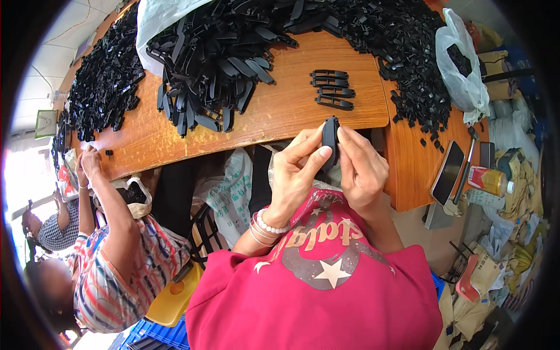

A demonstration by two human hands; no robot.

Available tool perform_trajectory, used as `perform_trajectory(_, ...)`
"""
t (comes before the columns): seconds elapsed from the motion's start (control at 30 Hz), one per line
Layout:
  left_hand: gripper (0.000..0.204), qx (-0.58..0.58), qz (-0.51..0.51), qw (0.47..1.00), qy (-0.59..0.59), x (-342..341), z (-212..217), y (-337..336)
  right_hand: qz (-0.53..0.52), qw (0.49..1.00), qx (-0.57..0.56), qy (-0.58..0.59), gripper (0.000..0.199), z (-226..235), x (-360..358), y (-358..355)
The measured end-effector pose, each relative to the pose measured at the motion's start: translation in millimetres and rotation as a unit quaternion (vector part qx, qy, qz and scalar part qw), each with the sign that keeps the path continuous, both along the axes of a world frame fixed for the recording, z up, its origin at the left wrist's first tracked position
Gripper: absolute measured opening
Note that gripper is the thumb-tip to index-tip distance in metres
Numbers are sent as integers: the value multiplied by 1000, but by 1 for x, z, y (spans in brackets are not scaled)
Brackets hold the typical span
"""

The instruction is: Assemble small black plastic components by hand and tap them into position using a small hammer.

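A long narrow black plastic part stands upright between my two hands, just off the table's front edge. The thumb and fingers of my left hand pinch it from the left. My right hand grips it from the right, near its upper end. Part of its lower end is hidden behind my fingers. On the table beyond my hands, several similar black frame-like parts lie in a short column. A big heap of long black plastic pieces spreads to the left of them.
A heap of small black pieces covers the right side of the wooden table. A plastic bag, a phone, a hammer and a bottle are at the right. At the left, another person works beside a black heap.
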State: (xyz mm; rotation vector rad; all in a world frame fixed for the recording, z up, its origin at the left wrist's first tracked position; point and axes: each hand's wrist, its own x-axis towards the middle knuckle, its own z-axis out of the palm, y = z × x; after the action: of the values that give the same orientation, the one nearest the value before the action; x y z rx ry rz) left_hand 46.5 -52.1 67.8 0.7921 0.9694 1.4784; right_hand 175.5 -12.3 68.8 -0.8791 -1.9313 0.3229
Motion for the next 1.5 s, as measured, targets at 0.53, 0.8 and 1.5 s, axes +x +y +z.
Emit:
perform_trajectory(0.53,21,-108,-127,906,390,-52,-50,38,43,990,-91,-96,25,-46,26,30)
perform_trajectory(0.8,14,198,78,466,859,-113,-57,126,-51,982,-59,-169,18,-63,28,68)
perform_trajectory(1.5,43,-62,-46,991,-108,-30,-48,41,-277,926,-70,-248,10,-74,96,132)
